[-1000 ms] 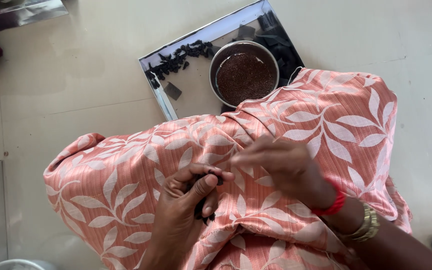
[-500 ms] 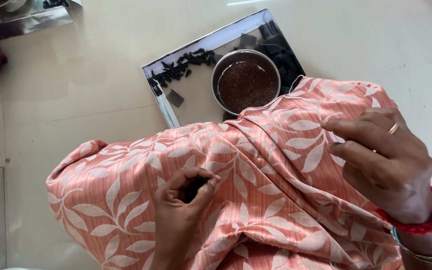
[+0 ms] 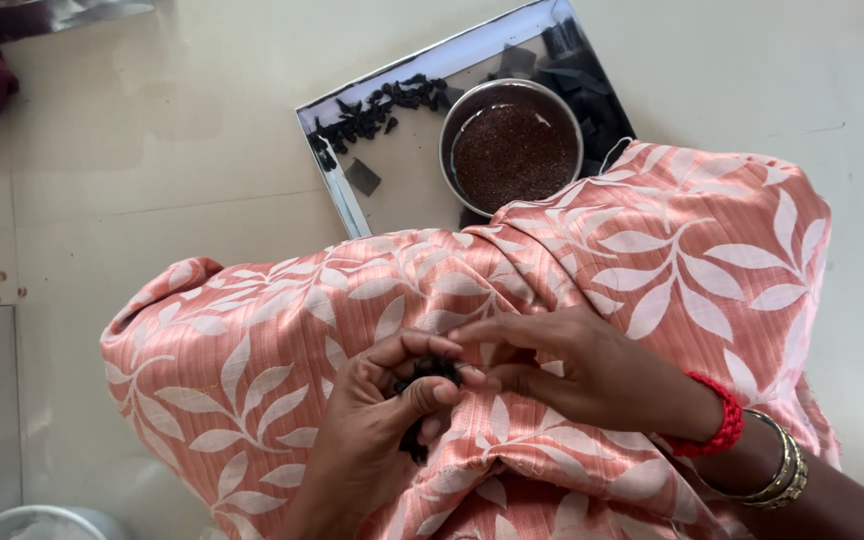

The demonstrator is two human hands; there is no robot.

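While the left hand (image 3: 372,440) is curled into a narrow cup over the lap, it holds a small clump of dark dried pieces (image 3: 422,385), pinned between the thumb and the bent fingers; part of the clump hangs below the thumb. The right hand (image 3: 562,370) lies just beside it, its fingertips (image 3: 472,378) drawn close together and touching the top of the same clump, so both hands meet at one point. What the fingertips take from the clump is too small to tell. As a judgement, this picking goes best if the left hand keeps its cup tilted upward so nothing slides out, and the right hand works with thumb and first finger only, lifting one piece at a time without squeezing the whole clump. Both hands rest on a peach cloth with white leaf print (image 3: 252,340) draped across the lap, which would catch dropped fragments. A red bead bracelet (image 3: 714,432) and metal bangles (image 3: 782,470) sit on the right wrist. Beyond the cloth, on the pale floor (image 3: 152,150), stands a shiny steel tray (image 3: 337,195) carrying a loose row of similar dark pieces (image 3: 382,108) and a round steel bowl (image 3: 449,135) filled with fine reddish-brown grains (image 3: 512,150).
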